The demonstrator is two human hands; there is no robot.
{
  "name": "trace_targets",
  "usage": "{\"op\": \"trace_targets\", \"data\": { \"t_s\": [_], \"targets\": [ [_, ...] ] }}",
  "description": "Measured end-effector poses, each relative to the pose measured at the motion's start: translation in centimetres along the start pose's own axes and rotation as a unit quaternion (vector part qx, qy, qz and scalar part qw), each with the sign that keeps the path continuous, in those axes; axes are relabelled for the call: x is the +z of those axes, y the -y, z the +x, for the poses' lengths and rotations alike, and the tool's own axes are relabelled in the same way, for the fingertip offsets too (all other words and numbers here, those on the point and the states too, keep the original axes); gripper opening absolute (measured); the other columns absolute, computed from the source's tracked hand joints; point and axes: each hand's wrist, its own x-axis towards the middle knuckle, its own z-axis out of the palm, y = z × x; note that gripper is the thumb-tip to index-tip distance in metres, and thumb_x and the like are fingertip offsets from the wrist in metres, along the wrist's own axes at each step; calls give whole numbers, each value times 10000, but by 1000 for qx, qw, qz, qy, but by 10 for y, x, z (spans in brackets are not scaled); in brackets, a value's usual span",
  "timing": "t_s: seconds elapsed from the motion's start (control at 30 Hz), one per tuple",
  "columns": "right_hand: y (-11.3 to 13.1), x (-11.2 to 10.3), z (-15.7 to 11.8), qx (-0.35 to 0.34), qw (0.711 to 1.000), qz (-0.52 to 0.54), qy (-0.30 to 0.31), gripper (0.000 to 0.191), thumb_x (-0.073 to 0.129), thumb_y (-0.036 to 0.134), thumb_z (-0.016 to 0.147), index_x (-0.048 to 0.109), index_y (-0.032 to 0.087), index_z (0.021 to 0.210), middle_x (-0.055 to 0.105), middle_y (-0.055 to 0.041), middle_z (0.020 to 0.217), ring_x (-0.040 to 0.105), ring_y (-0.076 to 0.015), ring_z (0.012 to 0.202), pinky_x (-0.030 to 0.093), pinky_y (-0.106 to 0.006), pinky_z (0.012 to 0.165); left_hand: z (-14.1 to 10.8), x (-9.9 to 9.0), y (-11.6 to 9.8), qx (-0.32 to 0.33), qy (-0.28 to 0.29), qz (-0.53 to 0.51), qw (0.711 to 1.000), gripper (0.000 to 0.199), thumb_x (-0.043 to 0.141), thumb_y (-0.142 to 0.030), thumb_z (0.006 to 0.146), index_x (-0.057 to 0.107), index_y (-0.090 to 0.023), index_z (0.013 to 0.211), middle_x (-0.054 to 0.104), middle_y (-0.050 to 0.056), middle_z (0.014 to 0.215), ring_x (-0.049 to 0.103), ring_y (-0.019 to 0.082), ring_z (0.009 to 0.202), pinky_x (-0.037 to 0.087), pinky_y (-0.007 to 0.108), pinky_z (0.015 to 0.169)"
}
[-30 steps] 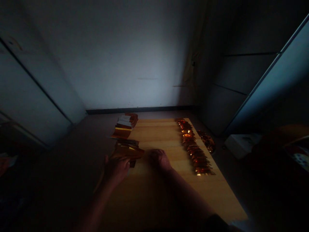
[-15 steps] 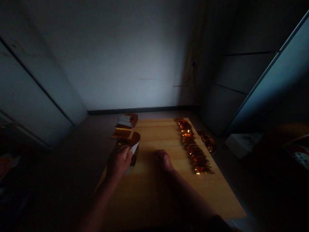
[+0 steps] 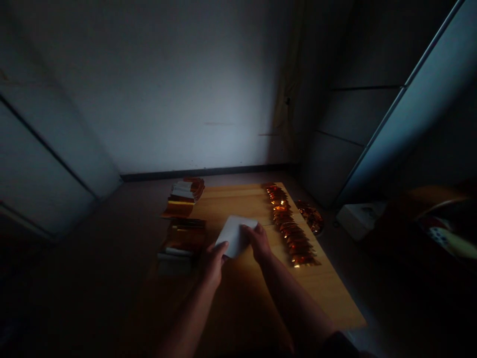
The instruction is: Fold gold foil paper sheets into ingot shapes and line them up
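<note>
A sheet of foil paper, its pale side facing up, is held over the middle of the wooden table. My left hand pinches its near left edge, thumb on top. At its right edge my right hand grips it, also with the thumb on top. To the left of my hands lies a pile of gold and white foil sheets. Another stack of curled foil sheets sits farther back. A row of folded, shiny gold-orange foil pieces overlaps along the table's right side.
The wooden table stands before a pale wall. More shiny foil pieces lie lower down, beyond its right edge. A white box is on the right, in dim light.
My left hand has brought the sheet from the left pile to the middle. My right hand, closed on the table before, now holds its right edge. The view has shifted slightly.
</note>
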Motion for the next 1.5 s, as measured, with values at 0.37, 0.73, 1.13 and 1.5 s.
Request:
{"op": "trace_targets", "data": {
  "t_s": [0.37,0.73,1.13,1.5],
  "targets": [
    [-27,-8,46,-15,983,-185,11,631,592,193,589,530,148,1215,599,27,719,536,-126,592,442,-231,544,8,-15,11,21,54,292,955,725,634,-195,668,402,-191,1355,691,67,951,661,191,725,521,308,652],
    [-16,11,27,-101,734,-662,118,313,478,188,850,606,220,1135,610,-67,1112,620,-140,819,460,-202,678,23,-14,11,320,125,637,690,456,432,-58,793,616,-200,1185,574,108,1291,522,250,1183,389,401,1031],
    [-14,-68,-19,-292,685,-606,279,390,664,379,805,635,267,1177,591,-85,1260,481,-254,1172,391,-408,953,43,-16,26,321,155,619,700,393,482,-139,814,615,-208,1178,574,69,1306,519,243,1186,408,427,1036],
    [-9,-55,-12,-313,750,-545,209,253,526,325,924,691,187,792,681,-54,796,575,-163,796,407,-290,772,29,-30,1,339,199,534,749,365,478,-447,863,608,-264,1151,619,38,1239,539,206,1175,403,381,1039]
  ]
}}
